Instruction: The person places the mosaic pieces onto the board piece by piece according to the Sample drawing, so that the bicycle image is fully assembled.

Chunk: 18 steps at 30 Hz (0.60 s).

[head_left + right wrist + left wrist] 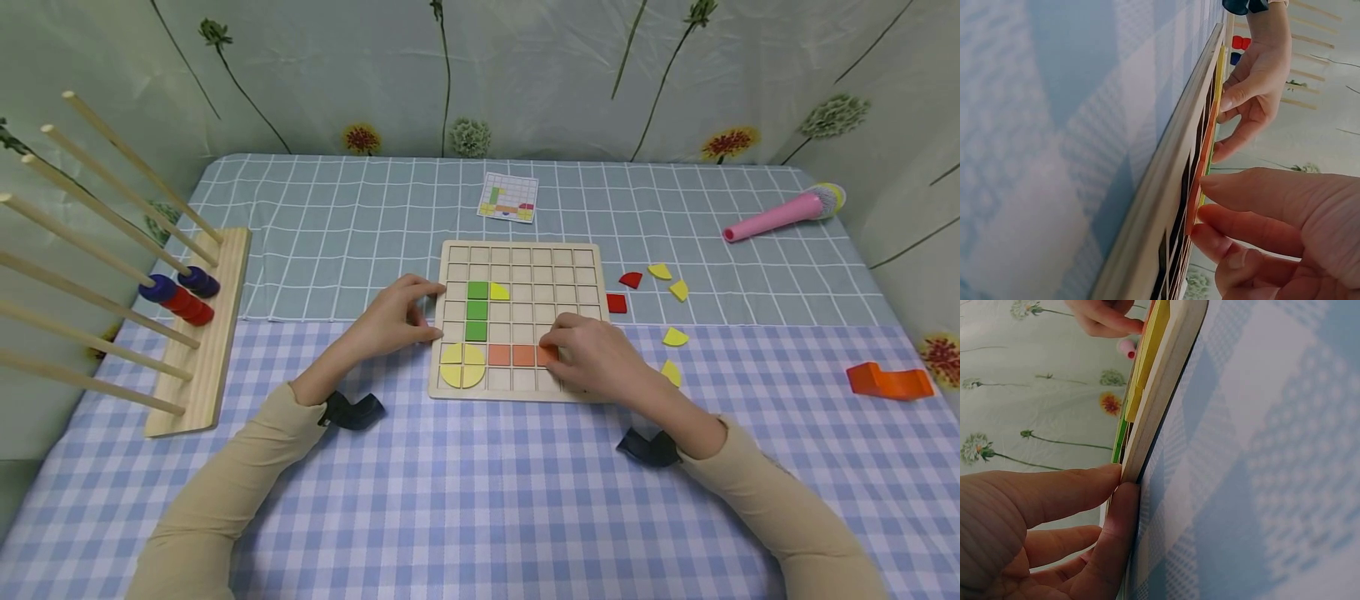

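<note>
A wooden grid board (573, 387) lies on the table. My left hand (393, 317) holds its left edge, with a thumb (1079, 490) against the rim. My right hand (596, 354) pinches an orange square tile (547, 356) over the lower middle cells; its fingers hide part of that tile. Left of it sit two orange squares (511, 356) in a row. Several yellow quarter pieces (462, 366) form a circle in the lower left corner. Green squares (477, 309) stand in a column above, beside a yellow quarter piece (498, 291).
Loose yellow pieces (675, 337), a red square (617, 303) and a red quarter piece (631, 280) lie right of the board. Behind is a pattern card (508, 197). A pegged bead stand (232, 333) occupies the left, a pink toy microphone (780, 215) and orange block (889, 382) the right.
</note>
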Motion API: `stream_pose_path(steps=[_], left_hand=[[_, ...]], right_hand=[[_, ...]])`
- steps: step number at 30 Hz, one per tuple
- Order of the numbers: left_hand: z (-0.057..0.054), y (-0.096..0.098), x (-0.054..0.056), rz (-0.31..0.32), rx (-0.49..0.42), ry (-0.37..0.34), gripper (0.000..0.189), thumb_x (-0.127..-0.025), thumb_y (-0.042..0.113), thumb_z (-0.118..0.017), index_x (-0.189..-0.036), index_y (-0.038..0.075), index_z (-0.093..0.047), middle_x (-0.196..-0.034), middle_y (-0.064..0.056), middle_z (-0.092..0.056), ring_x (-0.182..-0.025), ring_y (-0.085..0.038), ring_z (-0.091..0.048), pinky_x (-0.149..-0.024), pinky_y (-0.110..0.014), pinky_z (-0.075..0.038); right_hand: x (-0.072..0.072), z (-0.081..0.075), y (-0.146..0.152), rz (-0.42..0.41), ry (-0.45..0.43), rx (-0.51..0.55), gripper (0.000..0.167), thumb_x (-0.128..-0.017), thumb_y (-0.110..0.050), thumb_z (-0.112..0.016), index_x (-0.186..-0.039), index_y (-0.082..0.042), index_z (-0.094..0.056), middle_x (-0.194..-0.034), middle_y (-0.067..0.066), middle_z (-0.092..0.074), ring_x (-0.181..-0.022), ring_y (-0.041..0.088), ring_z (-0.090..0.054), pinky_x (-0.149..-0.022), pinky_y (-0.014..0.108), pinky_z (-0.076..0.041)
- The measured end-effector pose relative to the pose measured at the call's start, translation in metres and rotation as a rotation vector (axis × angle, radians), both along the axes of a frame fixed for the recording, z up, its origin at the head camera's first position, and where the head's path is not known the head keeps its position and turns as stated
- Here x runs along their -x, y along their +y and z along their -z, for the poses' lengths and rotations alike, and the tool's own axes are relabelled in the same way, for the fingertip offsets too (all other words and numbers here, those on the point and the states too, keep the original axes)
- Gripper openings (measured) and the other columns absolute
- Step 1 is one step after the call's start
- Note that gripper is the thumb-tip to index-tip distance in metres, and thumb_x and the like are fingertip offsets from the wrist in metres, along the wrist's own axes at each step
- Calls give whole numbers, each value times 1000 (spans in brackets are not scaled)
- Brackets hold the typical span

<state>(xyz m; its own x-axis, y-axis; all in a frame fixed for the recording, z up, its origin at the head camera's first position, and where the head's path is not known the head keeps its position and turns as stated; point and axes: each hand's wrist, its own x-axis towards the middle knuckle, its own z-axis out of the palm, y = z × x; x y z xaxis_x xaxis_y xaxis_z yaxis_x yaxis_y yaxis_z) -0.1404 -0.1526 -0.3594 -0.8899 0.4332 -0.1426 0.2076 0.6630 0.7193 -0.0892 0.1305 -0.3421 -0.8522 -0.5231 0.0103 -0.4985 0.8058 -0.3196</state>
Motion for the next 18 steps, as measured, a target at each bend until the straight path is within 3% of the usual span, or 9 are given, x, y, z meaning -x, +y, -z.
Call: stream_pose_path(steps=[11,18], left_hand=[[0,0,0,2,4,0,65,-79,10,-74,-137,2,-46,-125,-14,-48,-70,-14,-57,-59,-21,-46],[1,0,0,4,8,10,65,-79,11,-74,-137,2,-46,-126,-14,-48,-71,-14,-58,-60,-21,-46]], right_hand=[[-3,-1,13,39,3,45,19,-80,-6,-62,-95,-5,-74,-91,6,-68,-80,18,-62,-67,32,-52],[-3,-2,30,77,-2,34,20,-79,-8,-65,-97,-5,-74,-92,7,-68,-81,19,-62,-67,33,-51]])
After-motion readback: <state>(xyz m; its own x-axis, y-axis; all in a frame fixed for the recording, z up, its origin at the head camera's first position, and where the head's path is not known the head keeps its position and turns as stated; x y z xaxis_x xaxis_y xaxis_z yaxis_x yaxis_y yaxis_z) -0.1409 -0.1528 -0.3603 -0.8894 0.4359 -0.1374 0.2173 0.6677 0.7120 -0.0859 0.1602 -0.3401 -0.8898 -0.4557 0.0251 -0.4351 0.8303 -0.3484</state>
